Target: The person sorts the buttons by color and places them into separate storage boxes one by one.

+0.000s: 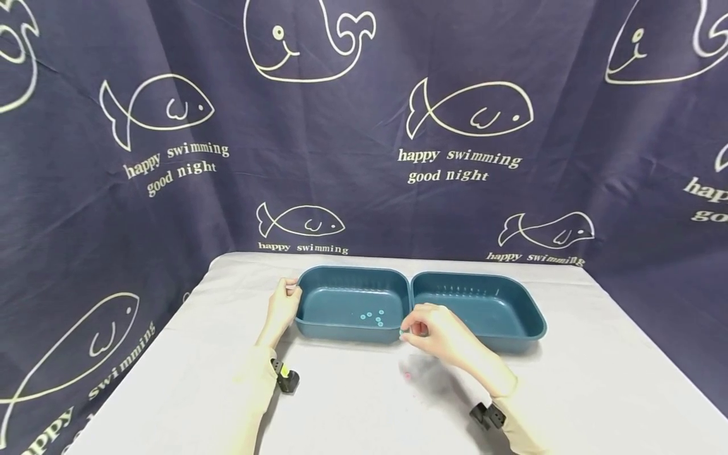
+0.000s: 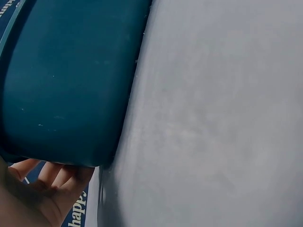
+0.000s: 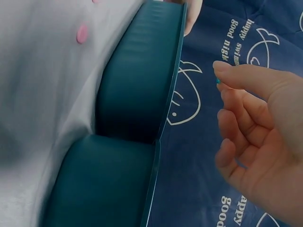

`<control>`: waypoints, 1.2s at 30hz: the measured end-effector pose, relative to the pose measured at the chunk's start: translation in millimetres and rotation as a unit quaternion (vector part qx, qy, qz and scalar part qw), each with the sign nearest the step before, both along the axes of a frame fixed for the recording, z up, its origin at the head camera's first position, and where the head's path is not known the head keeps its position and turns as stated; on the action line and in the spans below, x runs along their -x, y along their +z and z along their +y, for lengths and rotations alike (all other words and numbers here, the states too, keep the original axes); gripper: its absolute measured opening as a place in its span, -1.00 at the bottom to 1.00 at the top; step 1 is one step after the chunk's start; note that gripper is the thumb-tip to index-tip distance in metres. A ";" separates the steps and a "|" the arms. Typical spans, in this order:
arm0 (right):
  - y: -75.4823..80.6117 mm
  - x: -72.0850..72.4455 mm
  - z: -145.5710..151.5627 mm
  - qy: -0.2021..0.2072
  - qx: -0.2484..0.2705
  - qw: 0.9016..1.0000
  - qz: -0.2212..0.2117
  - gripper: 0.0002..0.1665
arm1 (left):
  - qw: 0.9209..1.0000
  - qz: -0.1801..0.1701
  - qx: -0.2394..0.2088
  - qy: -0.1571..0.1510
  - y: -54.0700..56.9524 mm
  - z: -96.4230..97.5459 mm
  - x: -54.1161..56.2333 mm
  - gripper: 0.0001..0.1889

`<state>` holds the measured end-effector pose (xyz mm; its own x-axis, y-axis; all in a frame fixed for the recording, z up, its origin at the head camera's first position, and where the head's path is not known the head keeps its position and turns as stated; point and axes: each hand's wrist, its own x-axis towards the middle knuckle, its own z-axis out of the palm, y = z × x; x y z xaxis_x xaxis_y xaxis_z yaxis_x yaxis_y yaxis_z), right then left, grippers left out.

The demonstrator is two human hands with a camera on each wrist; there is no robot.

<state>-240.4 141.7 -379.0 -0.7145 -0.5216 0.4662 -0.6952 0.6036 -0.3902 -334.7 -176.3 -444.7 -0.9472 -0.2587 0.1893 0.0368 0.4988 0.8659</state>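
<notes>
Two teal plastic bins stand side by side in the head view, a left bin (image 1: 347, 333) and a right bin (image 1: 512, 344). My left hand (image 1: 282, 306) holds the left bin's outer end; in the left wrist view its fingers (image 2: 59, 177) lie against that end wall, their tips partly hidden. Above the near right corner of the left bin, my right hand (image 1: 446, 335) pinches a small teal piece (image 3: 218, 81) between thumb and forefinger, mostly covered by the fingertips. Several small light-blue discs (image 1: 369, 314) lie on the left bin's floor.
A small pink piece (image 1: 407, 376) lies on the white-covered table (image 1: 341, 404) in front of the bins, below the right hand. Behind the bins hangs a dark blue curtain (image 1: 364, 189) with fish drawings. A black wrist camera (image 1: 488, 416) sits on the right sleeve.
</notes>
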 end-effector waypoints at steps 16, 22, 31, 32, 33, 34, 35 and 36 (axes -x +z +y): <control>5.7 16.8 -7.2 -0.003 0.005 1.000 0.027 -0.88 | 1.000 0.004 0.002 -0.003 -0.6 -0.1 0.0 -0.72; 8.7 23.3 -9.9 -0.009 0.002 1.000 0.015 -0.90 | 1.000 0.005 0.003 0.000 -0.5 0.1 0.7 -0.72; 7.5 31.4 -14.0 -0.028 -0.002 1.000 0.001 -0.90 | 1.000 0.006 0.005 0.003 0.4 0.4 0.0 -0.72; 7.6 32.6 -14.8 -0.030 -0.002 1.000 0.002 -0.90 | 1.000 0.005 0.006 0.004 0.2 0.2 0.2 -0.72; 7.7 33.9 -15.6 -0.031 -0.003 1.000 0.004 -0.90 | 1.000 0.004 0.006 0.003 0.4 0.0 0.0 -0.72; 7.6 35.1 -16.3 -0.032 -0.004 0.999 0.005 -0.90 | 1.000 0.005 0.005 0.002 0.0 -0.2 0.3 -0.72; 7.6 36.3 -17.1 -0.032 -0.005 0.999 0.006 -0.90 | 1.000 0.004 0.002 0.001 -0.2 -0.5 0.5 -0.72; 7.5 37.4 -17.7 -0.032 -0.005 0.999 0.006 -0.90 | 1.000 0.005 -0.001 0.000 -0.4 -0.8 0.5 -0.72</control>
